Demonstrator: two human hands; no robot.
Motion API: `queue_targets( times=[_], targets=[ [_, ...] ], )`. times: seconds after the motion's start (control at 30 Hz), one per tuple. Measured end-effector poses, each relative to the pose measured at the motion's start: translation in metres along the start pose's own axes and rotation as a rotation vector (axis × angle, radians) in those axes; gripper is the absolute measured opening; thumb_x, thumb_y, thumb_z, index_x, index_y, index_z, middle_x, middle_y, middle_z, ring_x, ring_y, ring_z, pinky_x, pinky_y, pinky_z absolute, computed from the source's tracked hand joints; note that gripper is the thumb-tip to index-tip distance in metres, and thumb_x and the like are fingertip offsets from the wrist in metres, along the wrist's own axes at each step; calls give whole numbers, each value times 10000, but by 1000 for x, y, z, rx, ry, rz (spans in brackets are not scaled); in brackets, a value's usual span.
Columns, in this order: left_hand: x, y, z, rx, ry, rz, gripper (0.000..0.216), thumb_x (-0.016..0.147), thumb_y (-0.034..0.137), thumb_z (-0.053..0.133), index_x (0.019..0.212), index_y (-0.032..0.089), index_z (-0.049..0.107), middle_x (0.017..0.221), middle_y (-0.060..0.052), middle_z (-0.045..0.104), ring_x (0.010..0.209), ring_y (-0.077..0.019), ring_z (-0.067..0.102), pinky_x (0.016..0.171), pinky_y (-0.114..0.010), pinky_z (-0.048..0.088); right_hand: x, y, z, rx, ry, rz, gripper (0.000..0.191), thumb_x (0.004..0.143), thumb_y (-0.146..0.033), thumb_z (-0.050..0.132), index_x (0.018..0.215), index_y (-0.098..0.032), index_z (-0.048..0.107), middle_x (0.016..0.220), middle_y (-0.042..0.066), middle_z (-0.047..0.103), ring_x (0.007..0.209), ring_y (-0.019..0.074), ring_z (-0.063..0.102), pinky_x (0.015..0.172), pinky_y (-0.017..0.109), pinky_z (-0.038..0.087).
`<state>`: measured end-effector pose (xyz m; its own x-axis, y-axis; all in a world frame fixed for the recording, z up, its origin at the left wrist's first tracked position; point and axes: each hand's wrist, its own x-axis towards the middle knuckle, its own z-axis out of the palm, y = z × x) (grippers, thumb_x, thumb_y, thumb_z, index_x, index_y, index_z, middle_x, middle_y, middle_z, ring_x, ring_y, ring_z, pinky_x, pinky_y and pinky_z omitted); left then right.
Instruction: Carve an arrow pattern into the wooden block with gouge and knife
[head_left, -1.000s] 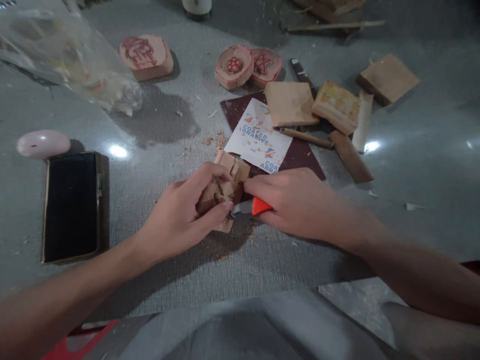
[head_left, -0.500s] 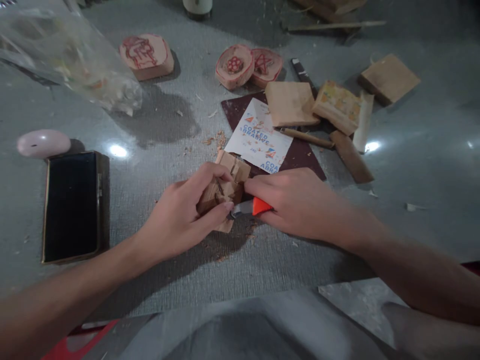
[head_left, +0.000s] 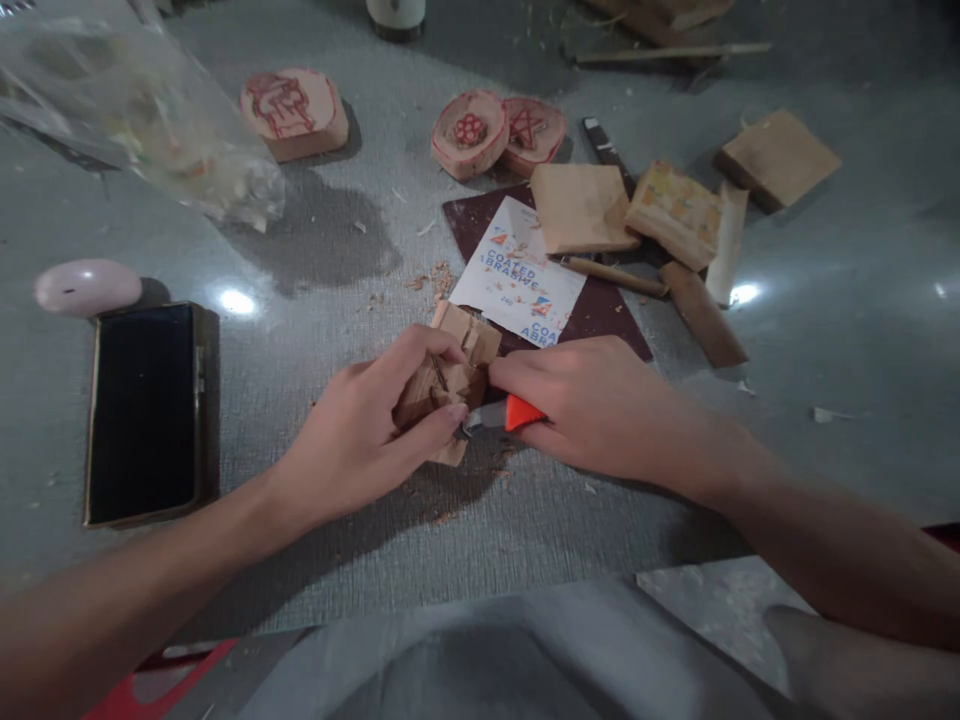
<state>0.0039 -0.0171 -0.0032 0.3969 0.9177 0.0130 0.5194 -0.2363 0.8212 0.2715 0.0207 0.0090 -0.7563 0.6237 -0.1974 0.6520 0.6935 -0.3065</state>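
Note:
My left hand point(head_left: 379, 420) grips a small carved wooden block point(head_left: 466, 332) low over the table, its thumb near the block's lower edge. In my right hand point(head_left: 592, 410) is a utility knife point(head_left: 525, 412) with an orange body, mostly covered by the fingers. The knife's blade points left and meets the block beside my left thumb. My right thumb and fingers sit close against the block's right side. Fingers hide much of the block's carving. Wood shavings point(head_left: 442, 275) lie just beyond it.
Sandpaper sheets point(head_left: 517, 275) lie beyond my hands, with wooden blocks point(head_left: 581, 208) and sticks to the right. Red-marked carved wood pieces point(head_left: 469, 132) stand farther back. At left are a phone point(head_left: 142, 415), a pink rounded object point(head_left: 88, 287) and a clear plastic bag point(head_left: 187, 140).

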Motion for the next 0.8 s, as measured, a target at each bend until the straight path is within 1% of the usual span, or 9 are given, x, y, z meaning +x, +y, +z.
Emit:
queue_targets(
  times=[0.1, 0.27, 0.4, 0.47, 0.57, 0.63, 0.7, 0.8],
  targets=[
    [1, 1, 0, 6, -2, -7, 209, 1058, 262, 659, 1263, 259, 623, 618, 156, 416, 485, -91, 418, 520, -236, 333, -1, 1, 1, 7, 30, -20, 33, 1069, -226, 671, 1038, -216, 664, 913, 27, 786, 771, 206, 686, 641, 352, 252],
    [1, 2, 0, 12, -5, -24, 214, 1044, 274, 665, 1255, 260, 632, 618, 149, 421, 493, -99, 431, 523, -244, 348, 0, 2, 1, 4, 33, -20, 33, 1065, -226, 675, 1036, -221, 660, 912, 28, 785, 775, 213, 689, 646, 348, 256],
    [0, 1, 0, 13, -4, -23, 207, 1057, 281, 661, 1261, 269, 626, 618, 148, 419, 494, -100, 431, 532, -242, 354, 0, 0, -1, 7, 5, -6, 38, 1057, -226, 709, 1045, -209, 678, 925, 32, 798, 786, 208, 703, 645, 354, 271],
    [0, 1, 0, 13, 1, -23, 208, 1055, 277, 661, 1260, 275, 626, 620, 145, 418, 494, -103, 428, 531, -247, 351, 0, 0, -1, 0, -9, 9, 44, 1079, -243, 702, 1056, -205, 697, 933, 22, 808, 796, 193, 711, 653, 356, 281],
    [0, 1, 1, 16, 7, -30, 213, 1049, 273, 666, 1259, 284, 632, 631, 138, 423, 502, -107, 441, 529, -258, 353, 0, 1, 2, -12, 25, 16, 188, 1161, -333, 614, 1061, -210, 716, 930, -11, 811, 799, 163, 708, 672, 372, 283],
    [0, 1, 1, 14, 7, -31, 214, 1050, 273, 671, 1261, 286, 634, 636, 135, 432, 504, -107, 453, 524, -262, 355, -1, 2, 5, -12, 55, 3, 269, 1192, -378, 559, 1055, -206, 712, 917, -21, 804, 793, 155, 706, 675, 386, 283],
    [-1, 0, 1, 14, 8, -31, 215, 1052, 269, 671, 1263, 286, 633, 635, 136, 433, 501, -106, 457, 517, -263, 352, -2, 3, 7, -16, 71, -5, 286, 1196, -395, 556, 1045, -202, 704, 910, -22, 802, 792, 158, 716, 674, 391, 285],
    [-2, 0, 0, 22, 10, -26, 213, 1057, 273, 673, 1266, 286, 632, 637, 135, 438, 503, -108, 457, 520, -266, 355, -2, 3, 9, -26, 74, 6, 271, 1191, -406, 601, 1035, -209, 704, 902, -29, 809, 796, 159, 728, 674, 388, 295]
  ],
)
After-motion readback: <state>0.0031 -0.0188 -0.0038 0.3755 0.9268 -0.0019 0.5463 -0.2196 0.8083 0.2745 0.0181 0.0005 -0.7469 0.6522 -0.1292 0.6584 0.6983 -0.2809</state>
